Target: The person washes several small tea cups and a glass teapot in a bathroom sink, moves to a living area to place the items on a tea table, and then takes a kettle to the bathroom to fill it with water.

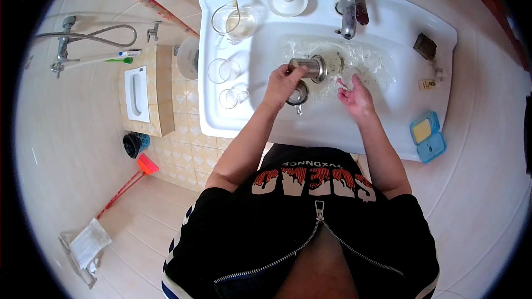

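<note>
My left hand [282, 84] is closed around a shiny metal cylinder, seemingly a tea strainer [308, 68], tipped on its side over the white washbasin [266, 117]. Just below that hand, a round metal-rimmed vessel [298, 94] lies in the basin; its kind is partly hidden. My right hand [357, 98] is in the splashing water to the right of the strainer, its fingers apart and nothing visible in them. Dark bits like tea leaves float in the water [368, 69]. The chrome faucet [348, 14] stands above, at the back.
Along the basin's left ledge stand a glass pitcher [239, 24] and small glass cups [219, 70]. A white lid [288, 1] lies at the back. At the right are a dark scrubbing pad [425, 46], a small bottle [427, 84] and an open blue soap box [429, 137].
</note>
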### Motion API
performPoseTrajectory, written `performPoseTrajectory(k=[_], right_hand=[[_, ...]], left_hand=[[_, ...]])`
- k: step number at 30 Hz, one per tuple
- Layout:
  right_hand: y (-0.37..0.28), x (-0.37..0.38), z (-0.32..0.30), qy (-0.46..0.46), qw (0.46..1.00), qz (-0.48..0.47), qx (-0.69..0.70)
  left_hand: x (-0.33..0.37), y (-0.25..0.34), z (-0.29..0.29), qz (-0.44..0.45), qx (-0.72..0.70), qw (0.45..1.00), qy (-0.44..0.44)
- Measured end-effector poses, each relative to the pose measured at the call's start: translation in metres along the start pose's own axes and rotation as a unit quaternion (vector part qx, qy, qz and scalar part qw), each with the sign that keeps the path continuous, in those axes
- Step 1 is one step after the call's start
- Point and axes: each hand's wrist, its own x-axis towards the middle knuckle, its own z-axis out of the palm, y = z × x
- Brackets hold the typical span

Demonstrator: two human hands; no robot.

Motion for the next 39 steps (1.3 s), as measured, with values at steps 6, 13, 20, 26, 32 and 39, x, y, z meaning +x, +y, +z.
performPoseTrajectory(k=[6,13,20,26,32,39], right_hand=[[-0.003,-0.041,0.023,0.203,0.519,-0.232,-0.797],[0.004,-0.038,0.088,-0.081,0.765,-0.403,-0.495],[0.021,0.027,0.032,-0.022,0.844,-0.138,-0.518],[0.001,0.034,-0.018,0.029,0.968,0.024,-0.25],[-0.008,-0.005,0.019,-0.232,0.968,0.034,0.093],[-0.001,0.002,0.093,-0.021,0.844,-0.384,-0.375]], left_hand=[[-0.008,0.005,-0.021,-0.152,-0.301,0.94,-0.045],[-0.007,-0.018,-0.013,-0.161,-0.316,0.93,-0.101],[-0.01,-0.024,-0.028,-0.122,-0.143,0.976,0.107],[-0.01,-0.038,-0.041,-0.118,-0.204,0.969,0.069],[-0.024,-0.037,-0.04,-0.106,-0.204,0.973,0.031],[-0.042,-0.011,-0.045,-0.104,-0.229,0.968,-0.006]])
